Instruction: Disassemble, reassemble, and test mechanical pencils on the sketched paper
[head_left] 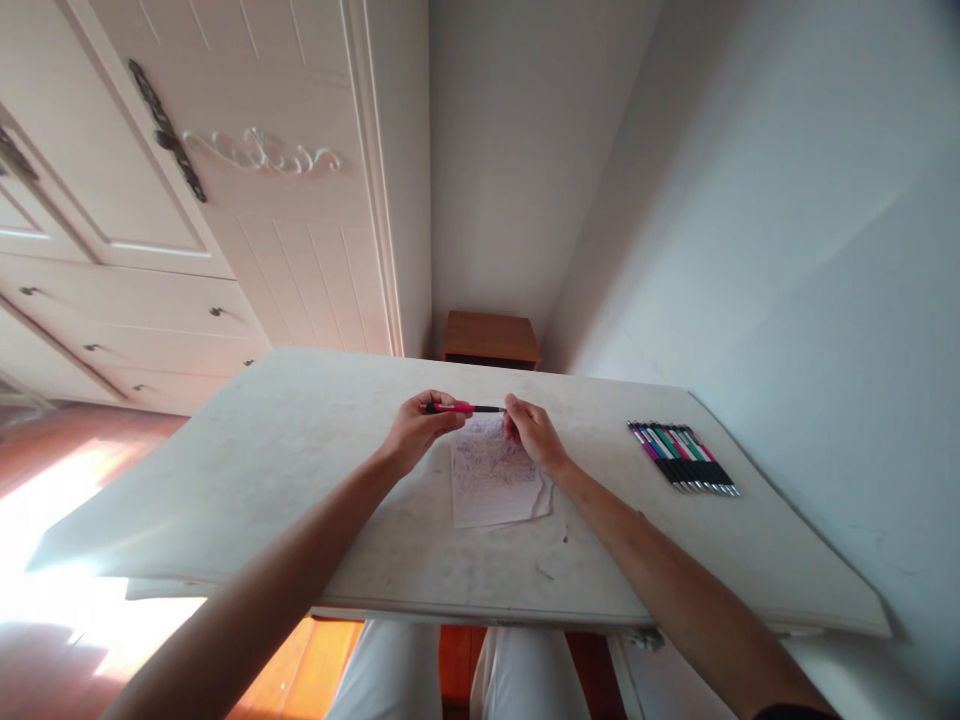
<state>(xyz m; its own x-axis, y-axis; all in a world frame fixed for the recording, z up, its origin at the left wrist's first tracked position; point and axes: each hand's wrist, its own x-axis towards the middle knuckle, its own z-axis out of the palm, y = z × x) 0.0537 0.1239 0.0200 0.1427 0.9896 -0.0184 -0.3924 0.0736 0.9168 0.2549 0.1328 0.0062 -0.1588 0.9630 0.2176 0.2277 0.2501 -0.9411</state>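
Observation:
A red ballpoint pen [454, 408] with a black grip lies level in the air between my two hands, just above the scribbled paper sheets [495, 495]. My left hand [420, 430] is closed around its red barrel, thumb and fingers pinching it. At the pen's tip end, my right hand [531, 432] is closed, with thumb and forefinger pinching the tip. The sheets lie on the white table, covered with dense blue pen marks in their upper part.
To the right, a row of several coloured pens [681, 458] lies side by side on the white table [300, 450]. A wall borders the table's right side. Behind it stand a small brown wooden cabinet [491, 335] and a large white wardrobe [315, 250].

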